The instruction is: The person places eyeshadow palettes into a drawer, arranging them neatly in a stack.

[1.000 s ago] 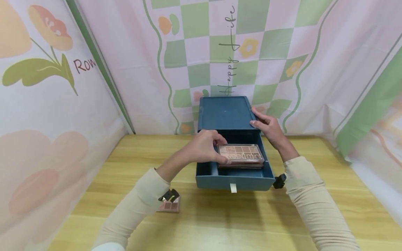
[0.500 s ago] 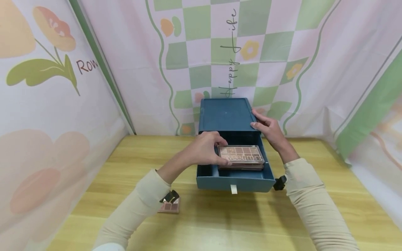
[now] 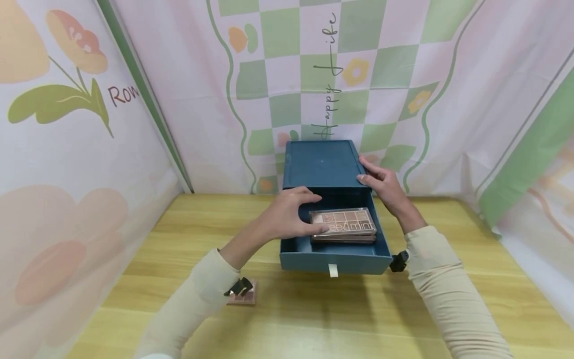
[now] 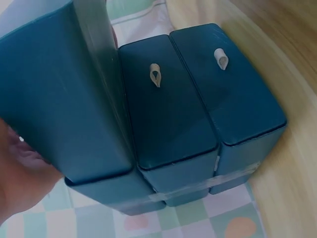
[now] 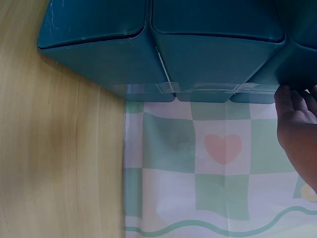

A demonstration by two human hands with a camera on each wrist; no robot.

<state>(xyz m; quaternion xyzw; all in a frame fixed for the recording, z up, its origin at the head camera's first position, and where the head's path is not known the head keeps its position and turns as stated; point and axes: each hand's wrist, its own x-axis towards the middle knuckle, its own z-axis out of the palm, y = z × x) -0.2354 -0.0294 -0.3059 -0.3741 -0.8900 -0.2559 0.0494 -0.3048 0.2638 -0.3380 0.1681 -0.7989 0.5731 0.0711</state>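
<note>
In the head view a dark teal drawer unit (image 3: 320, 164) has its top drawer (image 3: 305, 263) pulled out. An eyeshadow palette (image 3: 347, 219) with a clear lid and pale lettering lies on top of other flat cases in that drawer. My left hand (image 3: 284, 214) is over the drawer's left side, thumb and fingers spread apart, the thumb at the palette's left end. Whether the thumb touches it I cannot tell. My right hand (image 3: 387, 187) rests against the unit's upper right side, its fingers extended. The right wrist view shows that hand (image 5: 299, 119) beside the unit's side.
Another eyeshadow palette (image 3: 247, 297) lies on the wooden table (image 3: 314, 324), partly hidden by the left wrist camera. Below the open drawer are two closed drawers (image 4: 168, 109) with fabric pull loops. A patterned curtain (image 3: 251, 114) hangs behind.
The left fingers have spread and drawn back slightly left from the top palette, which now lies in the drawer. The right hand stays on the unit.
</note>
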